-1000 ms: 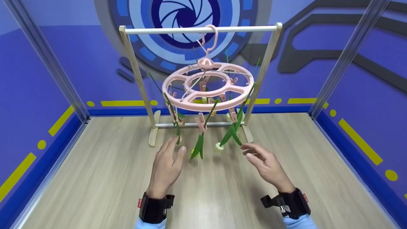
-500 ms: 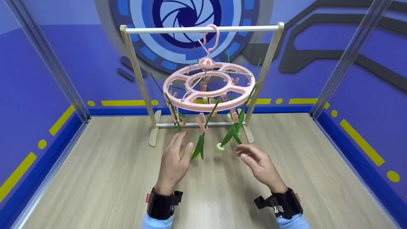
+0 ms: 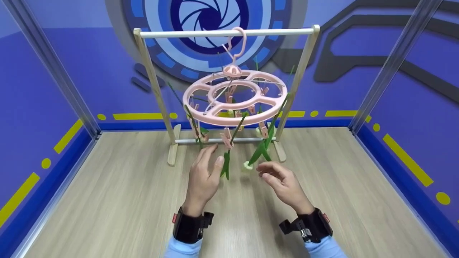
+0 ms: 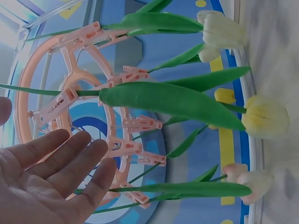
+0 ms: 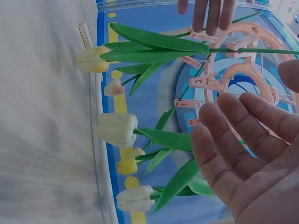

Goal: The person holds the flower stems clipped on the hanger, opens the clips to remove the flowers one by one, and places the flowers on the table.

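2 hands [image 3: 203,179] [image 3: 287,184], wide and relaxed, near upside-down tulips [image 4: 173,102] on a pink clip hanger [image 3: 229,106]

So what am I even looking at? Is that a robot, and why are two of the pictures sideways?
No robot here! Those are a person's own left hand and right hand. The big picture comes from a camera worn on the head, looking forward and down. The other two come from cameras worn on the wrists, probably sideways because of how those cameras are turned. On the table stands a rack. A round pink hanger hangs from it, and its clips hold tulips upside down, with their blossoms pointing toward the table. Neither hand is holding anything; both are open, near the tulips.
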The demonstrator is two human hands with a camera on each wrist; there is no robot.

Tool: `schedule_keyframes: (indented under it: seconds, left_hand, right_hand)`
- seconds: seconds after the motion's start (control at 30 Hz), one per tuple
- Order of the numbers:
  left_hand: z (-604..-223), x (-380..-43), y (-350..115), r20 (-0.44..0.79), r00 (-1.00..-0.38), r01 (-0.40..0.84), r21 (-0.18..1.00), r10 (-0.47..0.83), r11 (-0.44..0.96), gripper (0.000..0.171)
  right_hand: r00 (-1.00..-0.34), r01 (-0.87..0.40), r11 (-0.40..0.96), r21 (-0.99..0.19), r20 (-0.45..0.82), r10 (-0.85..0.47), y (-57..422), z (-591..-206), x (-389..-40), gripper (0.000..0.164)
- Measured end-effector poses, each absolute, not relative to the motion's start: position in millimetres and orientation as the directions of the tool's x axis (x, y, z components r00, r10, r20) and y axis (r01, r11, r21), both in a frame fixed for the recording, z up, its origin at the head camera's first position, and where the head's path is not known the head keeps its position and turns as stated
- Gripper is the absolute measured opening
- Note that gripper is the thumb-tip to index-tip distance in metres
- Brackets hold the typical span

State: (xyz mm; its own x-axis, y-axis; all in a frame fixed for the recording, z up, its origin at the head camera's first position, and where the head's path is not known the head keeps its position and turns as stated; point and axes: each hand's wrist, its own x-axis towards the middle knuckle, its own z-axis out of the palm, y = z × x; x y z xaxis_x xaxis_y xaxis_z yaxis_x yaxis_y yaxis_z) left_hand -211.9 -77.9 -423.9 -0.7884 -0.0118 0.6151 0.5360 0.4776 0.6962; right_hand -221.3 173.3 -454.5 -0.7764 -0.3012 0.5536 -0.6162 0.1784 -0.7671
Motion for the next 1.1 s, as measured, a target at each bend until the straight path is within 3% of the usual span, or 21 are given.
schedule_keyframes:
  seconds: [0.43,0.7,1.1]
  left_hand:
    - [-422.4,-217.0,-67.5,0.586,-0.81,0.553,0.764,0.0,0.331,0.039]
    - [-420.7,-216.5,-66.5,0.562,-0.827,0.547,0.794,0.023,0.265,0.042]
    - [-416.1,-211.6,-63.1,0.562,-0.826,0.558,0.807,0.038,0.196,0.046]
  right_hand:
    - [-0.771,-0.611,0.175,-0.772,0.53,-0.354,151.4,-449.2,-234.3,0.02]
    - [-0.798,-0.597,0.3,-0.744,0.511,-0.321,129.6,-444.1,-247.3,0.021]
    - [-0.757,-0.652,0.344,-0.675,0.56,-0.337,116.2,-431.6,-258.4,0.021]
